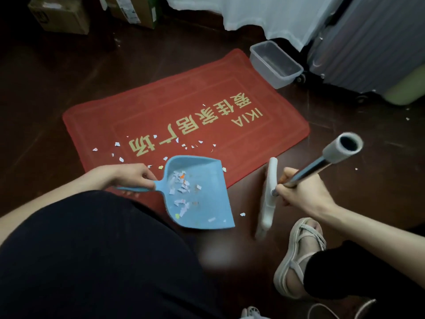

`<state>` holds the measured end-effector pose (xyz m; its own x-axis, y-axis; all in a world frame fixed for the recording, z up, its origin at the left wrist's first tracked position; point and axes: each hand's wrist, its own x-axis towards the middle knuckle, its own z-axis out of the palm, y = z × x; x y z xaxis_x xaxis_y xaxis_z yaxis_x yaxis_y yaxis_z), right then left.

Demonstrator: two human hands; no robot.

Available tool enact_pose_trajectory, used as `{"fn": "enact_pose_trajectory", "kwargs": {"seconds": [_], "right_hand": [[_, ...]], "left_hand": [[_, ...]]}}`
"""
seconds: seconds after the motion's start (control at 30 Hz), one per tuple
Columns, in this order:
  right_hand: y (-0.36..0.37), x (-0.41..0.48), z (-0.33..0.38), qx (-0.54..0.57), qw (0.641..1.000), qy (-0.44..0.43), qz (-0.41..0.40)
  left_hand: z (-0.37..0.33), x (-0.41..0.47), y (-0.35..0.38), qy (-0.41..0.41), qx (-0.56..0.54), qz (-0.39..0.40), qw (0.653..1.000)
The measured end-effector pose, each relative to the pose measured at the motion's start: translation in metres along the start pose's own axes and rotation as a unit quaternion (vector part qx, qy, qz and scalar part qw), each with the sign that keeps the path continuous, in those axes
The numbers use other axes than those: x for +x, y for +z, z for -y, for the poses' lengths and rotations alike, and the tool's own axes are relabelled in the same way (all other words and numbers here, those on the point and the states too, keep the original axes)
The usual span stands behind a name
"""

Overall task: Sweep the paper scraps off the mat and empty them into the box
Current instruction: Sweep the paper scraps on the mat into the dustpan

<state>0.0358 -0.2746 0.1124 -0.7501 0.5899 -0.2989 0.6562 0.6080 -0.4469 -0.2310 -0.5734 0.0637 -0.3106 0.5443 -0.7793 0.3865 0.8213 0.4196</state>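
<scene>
A red mat point(207, 95) with yellow lettering lies on the dark floor. Several paper scraps point(117, 144) are scattered over its near left part. My left hand point(132, 174) grips the handle of a blue dustpan point(208, 203), which holds several scraps and rests over the mat's near edge. My right hand point(303, 192) grips the metal shaft of a broom just above its white head point(269, 194), which sits on the floor right of the dustpan. One scrap point(242, 214) lies on the floor between them. A clear plastic box point(276, 63) stands at the mat's far right corner.
A grey suitcase point(368, 42) on wheels stands right of the box, under a white cloth point(264, 14). Cardboard boxes point(59, 17) sit at the far left. My knee in black fills the near left, and my sandalled foot point(299, 256) is near the broom.
</scene>
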Motion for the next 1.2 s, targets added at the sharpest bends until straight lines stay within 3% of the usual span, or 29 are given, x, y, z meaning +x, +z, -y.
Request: {"fn": "enact_pose_trajectory", "kwargs": {"seconds": [0.13, 0.3, 0.47, 0.73, 0.93, 1.07, 1.2], "right_hand": [[0.039, 0.005, 0.016, 0.023, 0.999, -0.029, -0.012], [0.021, 0.024, 0.052, 0.248, 0.968, -0.037, -0.017], [-0.015, 0.039, 0.069, 0.201, 0.975, -0.087, -0.046], [-0.037, 0.088, 0.091, 0.145, 0.983, -0.079, -0.084], [-0.030, 0.120, 0.113, 0.220, 0.971, -0.076, -0.049], [-0.015, 0.134, 0.138, 0.227, 0.969, -0.100, -0.011], [0.002, 0.132, 0.158, 0.234, 0.956, -0.156, 0.082]], "left_hand": [[-0.019, 0.007, 0.022, 0.010, 0.052, -0.001, 0.999], [-0.021, 0.005, 0.027, 0.018, 0.016, -0.016, 1.000], [-0.013, 0.002, 0.022, 0.022, -0.027, -0.055, 0.998], [0.017, -0.012, 0.024, -0.019, -0.169, -0.164, 0.972], [0.040, -0.030, 0.030, -0.085, -0.300, -0.258, 0.915], [0.052, -0.050, 0.039, -0.127, -0.389, -0.330, 0.851], [0.063, -0.070, 0.053, -0.150, -0.440, -0.397, 0.792]]}}
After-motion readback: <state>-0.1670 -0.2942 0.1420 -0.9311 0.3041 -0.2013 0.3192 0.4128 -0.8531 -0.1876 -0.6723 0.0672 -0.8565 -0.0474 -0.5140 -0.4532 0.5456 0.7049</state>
